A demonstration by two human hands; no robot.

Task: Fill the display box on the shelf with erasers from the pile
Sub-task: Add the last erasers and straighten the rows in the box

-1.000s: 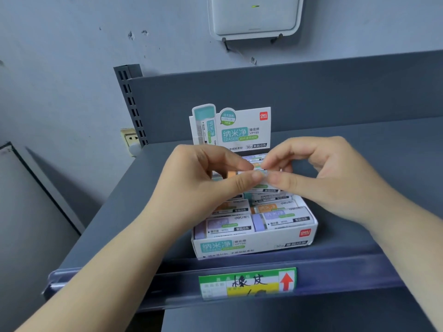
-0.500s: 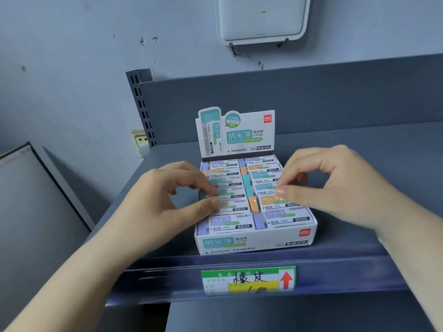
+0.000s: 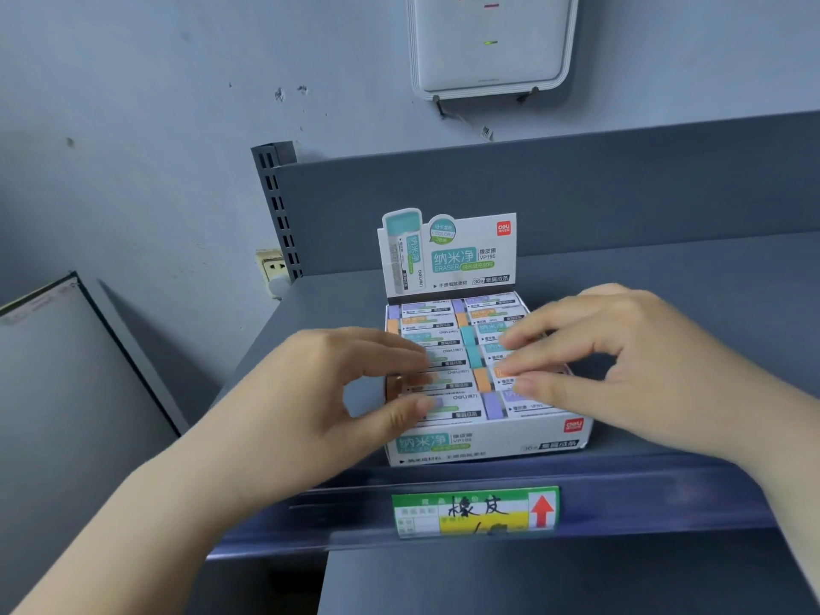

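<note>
Both forearms are bare, with no sleeves, and the left grip (image 3: 337, 388) and right grip (image 3: 621, 361) wear nothing.

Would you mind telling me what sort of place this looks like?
Most likely a stationery shop or a retail stockroom: a grey metal shelf carries a printed price label on its front rail, and a branded display box packed with erasers stands on it.

Readable print on the eraser display box and shelf tag

The display box (image 3: 488, 441) header card reads "ERASER", "VP195", "deli"; the shelf-edge price tag (image 3: 475, 511) bears handwritten "橡皮" and a red arrow.
</note>
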